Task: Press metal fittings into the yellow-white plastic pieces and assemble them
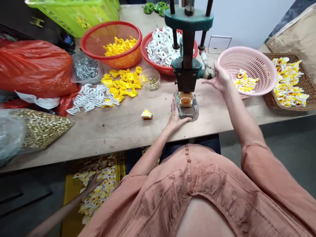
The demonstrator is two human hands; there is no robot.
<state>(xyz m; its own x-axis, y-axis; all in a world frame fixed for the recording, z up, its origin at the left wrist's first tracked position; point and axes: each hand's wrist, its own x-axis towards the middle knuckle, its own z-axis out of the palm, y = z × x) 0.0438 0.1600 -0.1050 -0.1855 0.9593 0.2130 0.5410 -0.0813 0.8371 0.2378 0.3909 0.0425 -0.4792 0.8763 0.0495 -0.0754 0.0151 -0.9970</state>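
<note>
A green hand press (189,18) stands on the wooden table, its dark ram down over a small yellow-and-white plastic piece (185,100) on the press base (194,112). My left hand (175,117) lies against the left and front of that base, fingers stretched and thumb apart. On the right side of the press, my right hand (220,79) is at the press lever (208,73), thumb above and fingers below it. Left of the base sits another yellow-and-white piece (146,114) by itself.
Behind are a red basket (86,46) of yellow parts and another red basket (145,56) of white parts. A pink basket (268,84) and wicker tray (270,102) stand right. Left lie loose parts and a bag of brass pieces (44,128). Another person's hand (93,182) reaches into a crate below.
</note>
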